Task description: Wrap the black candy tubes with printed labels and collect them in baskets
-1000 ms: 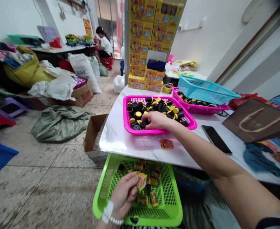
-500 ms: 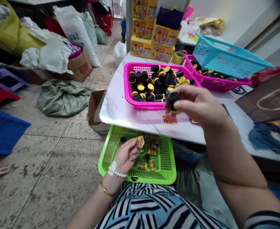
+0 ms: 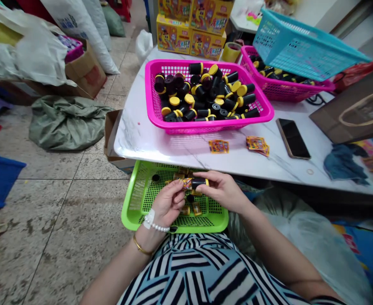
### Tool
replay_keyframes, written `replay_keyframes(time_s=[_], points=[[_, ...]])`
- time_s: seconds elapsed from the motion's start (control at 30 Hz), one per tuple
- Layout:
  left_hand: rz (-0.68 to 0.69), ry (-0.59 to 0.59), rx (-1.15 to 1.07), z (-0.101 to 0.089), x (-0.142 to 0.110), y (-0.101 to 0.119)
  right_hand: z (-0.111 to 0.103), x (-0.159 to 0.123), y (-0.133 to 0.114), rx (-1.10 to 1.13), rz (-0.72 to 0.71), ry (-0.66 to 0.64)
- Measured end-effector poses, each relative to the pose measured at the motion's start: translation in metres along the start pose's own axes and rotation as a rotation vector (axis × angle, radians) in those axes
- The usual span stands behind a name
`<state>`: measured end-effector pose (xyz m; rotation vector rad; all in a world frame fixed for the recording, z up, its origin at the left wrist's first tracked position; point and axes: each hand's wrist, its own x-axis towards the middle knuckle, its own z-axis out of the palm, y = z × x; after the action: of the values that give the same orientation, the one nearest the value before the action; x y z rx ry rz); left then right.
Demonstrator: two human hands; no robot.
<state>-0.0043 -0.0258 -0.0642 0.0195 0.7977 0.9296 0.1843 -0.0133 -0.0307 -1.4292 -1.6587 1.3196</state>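
The left grip pinches a printed wrapper; the right grip grasps a black bottle by its yellow-ringed right end, its left end meeting the wrapper, though whether it sits inside I cannot tell; both are above a green basket holding wrapped bottles; beyond lies the tabletop, with flat wrappers near, a phone right, and a pink basket of black bottles farther back.

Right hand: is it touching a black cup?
Touching. The head view shows the right hand holding a black cup between its thumb and fingers.
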Motion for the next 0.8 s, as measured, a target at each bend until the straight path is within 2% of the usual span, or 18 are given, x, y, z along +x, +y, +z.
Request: replay_keyframes(time_s=[0.13, 0.3, 0.43, 0.53, 0.63, 0.8], points=[[-0.04, 0.03, 0.055, -0.003, 0.004, 0.002, -0.001, -0.001, 0.0, -0.117, -0.096, -0.026], [-0.073, -0.002, 0.064, -0.004, 0.004, 0.005, 0.004, -0.003, 0.001, 0.106, -0.043, 0.028], [-0.053, 0.0, -0.018, -0.004, 0.004, 0.005, 0.01, -0.003, 0.002, 0.259, 0.024, 0.001], [-0.054, -0.006, -0.032, -0.005, 0.005, 0.004, 0.014, -0.002, 0.005, 0.186, 0.067, 0.023], [-0.024, -0.005, 0.038, -0.008, 0.006, 0.0, 0.014, -0.001, 0.007, 0.016, 0.081, 0.018], [0.087, 0.09, 0.258, -0.007, -0.002, -0.009, 0.014, -0.005, -0.002, -0.156, -0.049, 0.001]])
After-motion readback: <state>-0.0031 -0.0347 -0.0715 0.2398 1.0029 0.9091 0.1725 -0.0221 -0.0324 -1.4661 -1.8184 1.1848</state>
